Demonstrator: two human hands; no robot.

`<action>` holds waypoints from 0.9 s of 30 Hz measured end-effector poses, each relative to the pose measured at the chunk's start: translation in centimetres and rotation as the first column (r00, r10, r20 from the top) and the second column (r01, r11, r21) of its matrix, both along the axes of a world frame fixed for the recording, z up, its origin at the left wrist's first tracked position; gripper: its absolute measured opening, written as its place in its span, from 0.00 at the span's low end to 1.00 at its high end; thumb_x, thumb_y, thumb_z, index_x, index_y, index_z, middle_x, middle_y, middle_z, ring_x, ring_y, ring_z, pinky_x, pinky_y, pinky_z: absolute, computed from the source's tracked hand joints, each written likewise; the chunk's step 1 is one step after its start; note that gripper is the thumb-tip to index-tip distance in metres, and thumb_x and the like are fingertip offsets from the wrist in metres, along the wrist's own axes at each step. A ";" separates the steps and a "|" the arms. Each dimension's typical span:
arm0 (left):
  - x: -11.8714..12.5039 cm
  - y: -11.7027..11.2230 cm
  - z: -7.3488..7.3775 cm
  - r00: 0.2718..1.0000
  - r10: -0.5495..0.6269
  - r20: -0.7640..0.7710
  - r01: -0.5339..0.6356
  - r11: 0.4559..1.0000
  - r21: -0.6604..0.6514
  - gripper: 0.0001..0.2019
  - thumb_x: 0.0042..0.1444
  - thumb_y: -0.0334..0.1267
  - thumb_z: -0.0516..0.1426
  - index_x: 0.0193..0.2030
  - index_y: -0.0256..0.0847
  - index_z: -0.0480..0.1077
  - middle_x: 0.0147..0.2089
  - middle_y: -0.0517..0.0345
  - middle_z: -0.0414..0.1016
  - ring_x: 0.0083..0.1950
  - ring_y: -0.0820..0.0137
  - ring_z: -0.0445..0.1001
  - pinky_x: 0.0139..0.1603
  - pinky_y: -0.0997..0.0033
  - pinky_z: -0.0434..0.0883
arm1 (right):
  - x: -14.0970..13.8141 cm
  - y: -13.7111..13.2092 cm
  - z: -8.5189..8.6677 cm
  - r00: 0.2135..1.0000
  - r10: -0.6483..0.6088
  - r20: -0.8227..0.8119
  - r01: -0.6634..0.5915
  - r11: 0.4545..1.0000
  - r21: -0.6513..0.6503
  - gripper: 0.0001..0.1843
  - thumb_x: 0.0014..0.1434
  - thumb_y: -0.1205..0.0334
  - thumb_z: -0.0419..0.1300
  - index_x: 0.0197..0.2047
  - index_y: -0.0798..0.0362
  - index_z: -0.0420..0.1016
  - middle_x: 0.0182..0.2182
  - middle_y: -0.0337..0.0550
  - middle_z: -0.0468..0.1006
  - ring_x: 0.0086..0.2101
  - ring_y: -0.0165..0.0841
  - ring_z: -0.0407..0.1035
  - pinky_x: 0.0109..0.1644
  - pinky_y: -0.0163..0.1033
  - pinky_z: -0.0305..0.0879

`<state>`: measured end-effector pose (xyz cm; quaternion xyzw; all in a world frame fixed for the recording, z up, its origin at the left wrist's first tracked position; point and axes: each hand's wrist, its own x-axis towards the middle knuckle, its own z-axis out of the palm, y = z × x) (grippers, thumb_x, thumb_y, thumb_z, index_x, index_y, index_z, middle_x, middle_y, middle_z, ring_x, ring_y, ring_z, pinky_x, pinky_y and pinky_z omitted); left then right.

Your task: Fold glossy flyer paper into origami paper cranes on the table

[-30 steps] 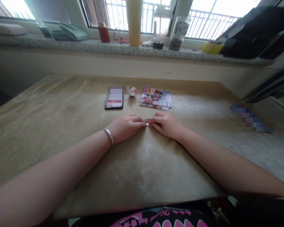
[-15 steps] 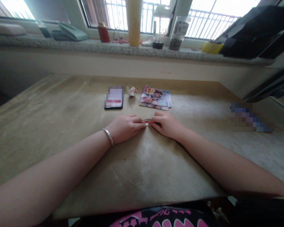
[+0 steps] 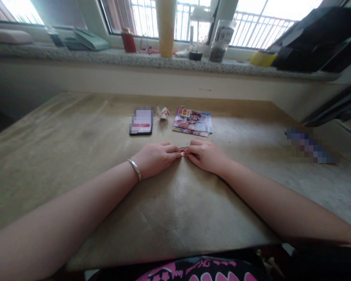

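Between my two hands, on the table, is a small piece of folded paper (image 3: 183,150), white with red; most of it is hidden under my fingers. My left hand (image 3: 158,158), with a silver bangle at the wrist, pinches its left end. From the other side my right hand (image 3: 206,155) pinches the right end, fingers bent and closed. The fingertips of both hands nearly meet. Just beyond them lies a stack of glossy printed leaflets (image 3: 193,121). A crumpled or folded white-and-red paper shape (image 3: 163,113) stands left of the stack.
A phone (image 3: 141,121), its screen blurred out, lies left of the paper shape. Farther right on the table (image 3: 152,218) is a blurred-out blue item (image 3: 308,145). Along the windowsill (image 3: 105,56) stand a red bottle (image 3: 128,41), a tall yellow cylinder (image 3: 166,29) and clear containers (image 3: 220,43).
Both hands have shifted very slightly to the right along with the folded paper. The other things on the table stay where they were.
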<state>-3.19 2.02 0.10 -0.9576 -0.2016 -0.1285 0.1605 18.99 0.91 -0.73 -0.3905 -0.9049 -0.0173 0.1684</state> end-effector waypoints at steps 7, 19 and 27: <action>0.1 -0.1 0.2 0.999 0.025 -0.024 -0.026 0.999 -0.048 0.13 0.63 0.34 0.50 0.49 0.42 0.73 0.43 0.55 0.76 0.40 0.69 0.72 0.37 0.72 0.70 | 0.5 -0.2 -0.3 0.999 0.020 0.041 -0.022 0.998 0.064 0.12 0.63 0.63 0.52 0.41 0.50 0.77 0.36 0.43 0.76 0.35 0.32 0.66 0.37 0.36 0.57; 0.3 -0.3 0.3 0.997 0.047 -0.056 -0.051 0.996 -0.076 0.13 0.61 0.32 0.52 0.49 0.40 0.73 0.41 0.53 0.75 0.40 0.67 0.71 0.37 0.70 0.70 | 0.2 -0.4 1.1 0.985 0.008 0.171 -0.017 0.998 0.052 0.12 0.61 0.63 0.52 0.40 0.50 0.78 0.36 0.42 0.77 0.35 0.32 0.67 0.34 0.36 0.54; 0.3 -0.4 0.6 0.994 0.072 -0.077 -0.081 0.991 -0.111 0.14 0.61 0.32 0.51 0.50 0.41 0.73 0.42 0.53 0.75 0.40 0.68 0.71 0.38 0.71 0.70 | 0.7 -0.3 1.6 0.985 0.000 0.174 -0.004 1.000 0.022 0.13 0.61 0.61 0.52 0.39 0.48 0.79 0.36 0.40 0.78 0.34 0.31 0.68 0.33 0.35 0.54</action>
